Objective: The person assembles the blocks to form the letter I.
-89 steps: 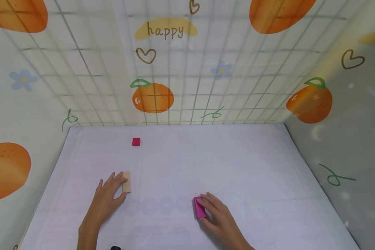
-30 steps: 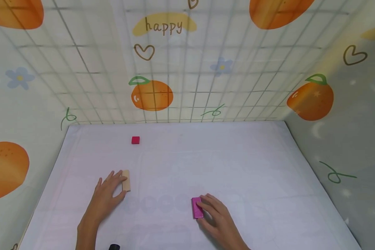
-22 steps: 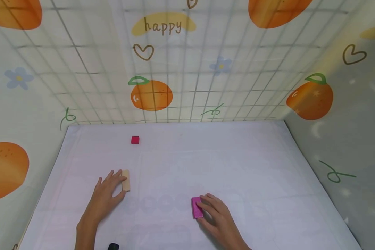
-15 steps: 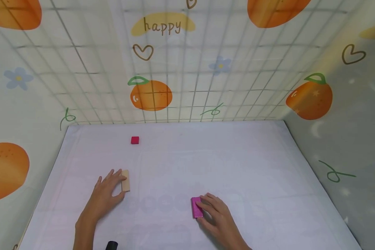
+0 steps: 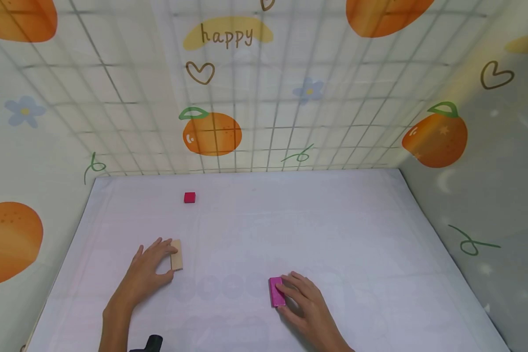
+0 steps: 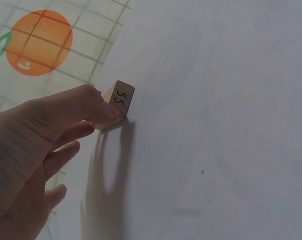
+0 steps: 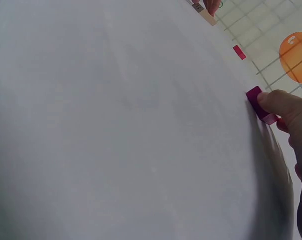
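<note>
In the head view, my left hand (image 5: 145, 274) pinches a pale wooden block (image 5: 176, 255) at the left of the white table. The left wrist view shows the thumb on this wooden block (image 6: 121, 96), beside a printed "55". At centre right, my right hand (image 5: 307, 305) pinches a magenta block (image 5: 276, 292). Thumb and fingers lie along that magenta block (image 7: 257, 106) in the right wrist view, partly covering it. A small red block (image 5: 189, 197) sits apart from both hands, near the back of the table.
The white table (image 5: 334, 220) ends at a patterned back curtain (image 5: 255, 112) with oranges and grid lines. Side curtains (image 5: 488, 195) border it left and right. A black object (image 5: 154, 343) pokes in at the bottom edge, near the left forearm.
The magenta block has shifted slightly left with the right hand and its tilt has changed a little. My left wrist has swung slightly left, and more of the black object shows.
</note>
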### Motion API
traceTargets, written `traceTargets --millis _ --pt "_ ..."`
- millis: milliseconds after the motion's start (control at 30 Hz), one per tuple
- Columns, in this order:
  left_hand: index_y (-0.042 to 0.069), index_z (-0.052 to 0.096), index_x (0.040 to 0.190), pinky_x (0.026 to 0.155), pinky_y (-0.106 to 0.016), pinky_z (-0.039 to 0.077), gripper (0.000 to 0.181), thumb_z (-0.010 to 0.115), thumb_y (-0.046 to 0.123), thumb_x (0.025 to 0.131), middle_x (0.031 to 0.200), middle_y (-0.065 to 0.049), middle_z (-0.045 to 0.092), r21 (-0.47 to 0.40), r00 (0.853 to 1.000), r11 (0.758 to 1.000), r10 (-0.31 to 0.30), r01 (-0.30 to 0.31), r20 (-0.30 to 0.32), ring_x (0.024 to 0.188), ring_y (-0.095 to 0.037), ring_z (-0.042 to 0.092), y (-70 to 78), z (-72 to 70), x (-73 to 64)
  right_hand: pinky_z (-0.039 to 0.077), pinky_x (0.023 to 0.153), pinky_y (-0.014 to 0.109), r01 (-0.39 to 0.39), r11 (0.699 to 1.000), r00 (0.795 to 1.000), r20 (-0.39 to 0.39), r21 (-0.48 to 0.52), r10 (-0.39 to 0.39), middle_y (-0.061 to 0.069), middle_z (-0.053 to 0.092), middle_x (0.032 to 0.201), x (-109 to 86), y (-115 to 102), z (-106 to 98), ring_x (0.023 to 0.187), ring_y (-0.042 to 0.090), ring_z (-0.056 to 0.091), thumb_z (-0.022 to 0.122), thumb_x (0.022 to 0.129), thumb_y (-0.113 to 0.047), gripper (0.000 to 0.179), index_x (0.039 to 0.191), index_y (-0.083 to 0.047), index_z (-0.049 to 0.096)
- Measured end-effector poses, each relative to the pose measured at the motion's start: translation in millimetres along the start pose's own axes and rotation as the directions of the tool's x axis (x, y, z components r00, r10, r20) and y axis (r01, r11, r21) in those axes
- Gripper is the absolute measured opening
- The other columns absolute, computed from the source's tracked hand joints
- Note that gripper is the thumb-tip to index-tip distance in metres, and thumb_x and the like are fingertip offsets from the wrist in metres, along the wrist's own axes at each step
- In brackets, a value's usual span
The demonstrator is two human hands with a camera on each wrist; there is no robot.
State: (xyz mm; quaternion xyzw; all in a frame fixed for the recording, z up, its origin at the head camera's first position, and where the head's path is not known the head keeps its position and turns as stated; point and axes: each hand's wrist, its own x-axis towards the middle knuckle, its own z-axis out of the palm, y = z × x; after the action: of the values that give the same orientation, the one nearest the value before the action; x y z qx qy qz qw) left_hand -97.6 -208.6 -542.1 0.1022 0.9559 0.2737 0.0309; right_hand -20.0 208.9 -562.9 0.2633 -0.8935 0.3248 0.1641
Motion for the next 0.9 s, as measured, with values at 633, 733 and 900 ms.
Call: traceTargets --millis 633,733,900 --pt "0.019 0.065 0.120 0.120 -0.057 0.011 0.040 0.076 0.017 0.082 0.148 -0.005 0.051 0.012 0.998 0.999 0.041 -0.041 -0.043 0.143 -0.027 0.036 11.1 5.2 4.4 0.018 0.118 0.023 -0.043 0.999 0.999 0.017 0.001 0.043 0.003 0.060 0.135 1.3 0 -3 0.131 0.031 0.048 0.083 0.079 -0.020 0.047 0.125 -0.015 0.070" --pt "0.020 0.065 0.120 0.120 -0.057 0.011 0.040 0.075 0.017 0.082 0.148 -0.004 0.051 -0.003 0.998 0.999 0.046 -0.047 -0.039 0.142 -0.026 0.036 14.7 6.5 6.3 0.018 0.118 0.023 -0.046 0.999 0.999 0.014 -0.004 0.046 0.002 0.060 0.135 1.8 -1 -4 0.131 0.030 0.048 0.084 0.079 -0.020 0.048 0.125 -0.016 0.070" --pt "0.019 0.066 0.119 0.119 -0.058 0.012 0.040 0.076 0.018 0.081 0.147 -0.003 0.052 -0.022 0.995 0.996 0.091 -0.092 -0.045 0.141 -0.024 0.038 22.6 9.3 11.0 0.018 0.117 0.021 -0.044 0.999 0.999 -0.004 -0.014 0.044 0.001 0.060 0.136 2.9 -3 -4 0.130 0.030 0.050 0.085 0.077 -0.019 0.050 0.125 -0.017 0.070"
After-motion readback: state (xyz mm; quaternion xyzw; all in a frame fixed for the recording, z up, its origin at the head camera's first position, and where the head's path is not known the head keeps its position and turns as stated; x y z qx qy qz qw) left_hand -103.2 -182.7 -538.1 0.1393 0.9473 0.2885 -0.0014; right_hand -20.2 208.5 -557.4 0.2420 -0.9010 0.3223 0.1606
